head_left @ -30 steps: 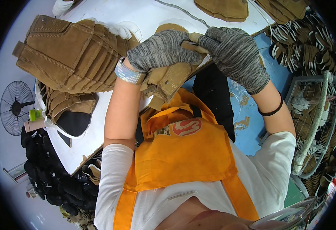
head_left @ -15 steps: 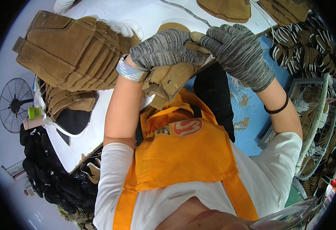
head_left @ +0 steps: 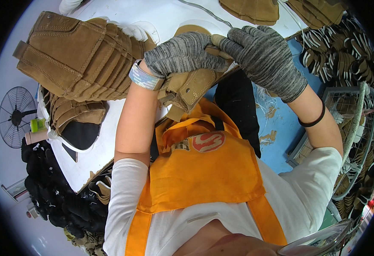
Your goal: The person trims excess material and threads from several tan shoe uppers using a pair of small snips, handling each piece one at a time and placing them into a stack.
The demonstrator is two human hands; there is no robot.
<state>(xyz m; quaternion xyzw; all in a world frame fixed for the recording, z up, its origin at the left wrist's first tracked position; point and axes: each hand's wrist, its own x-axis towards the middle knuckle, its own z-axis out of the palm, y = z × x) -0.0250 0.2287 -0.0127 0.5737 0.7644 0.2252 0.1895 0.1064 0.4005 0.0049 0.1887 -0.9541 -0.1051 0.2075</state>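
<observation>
1. Nearest the camera, an orange apron (head_left: 204, 179) over a white shirt (head_left: 306, 187) fills the lower half of the view; both forearms rise from it toward 12 o'clock.
2. A tan suede boot upper (head_left: 191, 87) is held between the two hands, just above the apron's neck. Its long axis runs from about 7 o'clock, where the free end hangs, up to 1 o'clock, where it goes under the gloves.
3. The left hand (head_left: 182, 53), in a grey knit glove, is curled closed over the upper's top edge from the 10 o'clock side. A shiny band (head_left: 143, 77) is worn at that wrist.
4. The right hand (head_left: 264, 57), also gloved in grey, is closed in a pinch on the same edge from the 2 o'clock side; a tan tip shows between its fingertips. A dark band (head_left: 313, 121) circles that wrist.
5. The two hands meet, touching, at the upper's far end, so neither is clearly nearer to it; most of the piece lies below and to the left of the grips.
6. Beyond the hands lies a white table (head_left: 110, 141). At 10 o'clock on it a stack of tan boot uppers (head_left: 80, 55) is fanned out, with a smaller pile (head_left: 73, 113) below it.
7. Further tan pieces (head_left: 251, 8) lie at 12 o'clock at the table's far edge.
8. At 9 o'clock a floor fan (head_left: 16, 115) stands, and black pieces (head_left: 54, 196) are heaped at 8 o'clock.
9. At 3 o'clock a wire basket (head_left: 349, 111) stands on a blue floor (head_left: 276, 123); striped soles (head_left: 345, 51) are piled at 2 o'clock.
</observation>
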